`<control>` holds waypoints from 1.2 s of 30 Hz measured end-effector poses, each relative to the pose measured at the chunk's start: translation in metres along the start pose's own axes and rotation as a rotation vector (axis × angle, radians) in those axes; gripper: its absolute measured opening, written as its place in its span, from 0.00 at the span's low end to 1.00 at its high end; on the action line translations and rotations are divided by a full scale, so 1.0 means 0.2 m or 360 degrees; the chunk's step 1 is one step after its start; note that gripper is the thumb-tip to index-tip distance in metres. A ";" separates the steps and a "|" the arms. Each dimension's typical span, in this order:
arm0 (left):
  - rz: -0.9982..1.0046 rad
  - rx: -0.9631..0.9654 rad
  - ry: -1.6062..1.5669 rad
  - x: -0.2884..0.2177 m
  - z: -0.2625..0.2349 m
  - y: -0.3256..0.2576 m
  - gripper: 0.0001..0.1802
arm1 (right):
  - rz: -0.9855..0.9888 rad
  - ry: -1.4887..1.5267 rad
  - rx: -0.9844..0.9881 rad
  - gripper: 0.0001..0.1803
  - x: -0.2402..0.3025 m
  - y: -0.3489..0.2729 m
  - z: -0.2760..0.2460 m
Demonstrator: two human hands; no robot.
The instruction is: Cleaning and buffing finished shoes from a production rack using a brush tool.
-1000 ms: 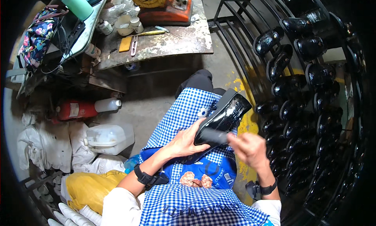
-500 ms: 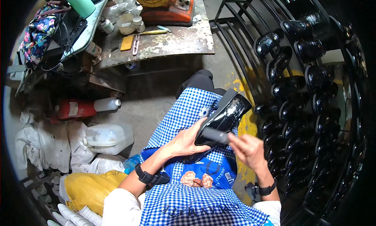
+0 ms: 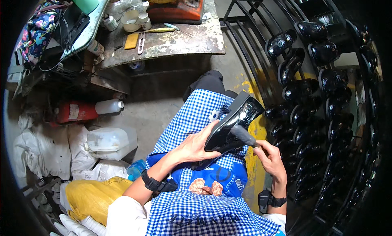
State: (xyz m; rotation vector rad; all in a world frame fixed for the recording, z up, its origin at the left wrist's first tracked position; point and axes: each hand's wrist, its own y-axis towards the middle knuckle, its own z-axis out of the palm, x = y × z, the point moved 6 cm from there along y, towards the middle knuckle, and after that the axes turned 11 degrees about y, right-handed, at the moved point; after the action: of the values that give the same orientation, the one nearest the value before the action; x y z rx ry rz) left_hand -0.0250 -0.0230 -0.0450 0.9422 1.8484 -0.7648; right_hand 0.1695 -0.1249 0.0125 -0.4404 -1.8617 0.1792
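A glossy black shoe (image 3: 228, 127) lies tilted over my lap, its thick sole turned to the left and its toe pointing up and right. Around its heel end wraps my left hand (image 3: 196, 145), closed, with the thumb along the lower side. Pinched in my right hand (image 3: 269, 156) is a small brush (image 3: 242, 135) with dark grey bristles. The bristles are at the shoe's right side; whether they touch it I cannot tell. Beneath the shoe spreads my blue-and-white checked apron (image 3: 181, 115).
On the right, a black metal rack (image 3: 249, 40) carries many shiny black shoes (image 3: 300, 90). Ahead stands a worn table (image 3: 163, 48) with a yellow block (image 3: 131, 41), snips (image 3: 141, 43) and an orange machine (image 3: 179, 13). Left lie a plastic jug (image 3: 112, 143) and a yellow sack (image 3: 96, 199).
My right hand has moved the brush to the right, from the shoe's heel end toward the middle of its side. The left hand keeps its hold on the shoe.
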 end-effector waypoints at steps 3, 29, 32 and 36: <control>0.0061 -0.0031 0.0072 0.00 0.00 0.00 0.50 | -0.0315 -0.0155 0.0117 0.21 0.13 -0.02 0.09; 0.0112 -0.0032 -0.0019 0.02 0.00 0.00 0.48 | -0.0414 -0.0983 0.0359 0.22 0.17 0.04 0.17; 0.0087 -0.0027 -0.0025 0.01 -0.01 0.01 0.47 | -0.0541 -0.0702 -0.0159 0.21 0.11 0.13 -0.02; 0.0093 -0.0017 0.0005 0.00 -0.01 0.00 0.47 | -0.0535 -0.1017 0.0215 0.22 0.20 0.02 0.15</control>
State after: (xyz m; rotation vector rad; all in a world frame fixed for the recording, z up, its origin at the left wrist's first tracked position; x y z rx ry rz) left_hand -0.0255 -0.0218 -0.0448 0.9866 1.8182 -0.7176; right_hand 0.1307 -0.1030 0.0353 0.0448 -2.4964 0.2330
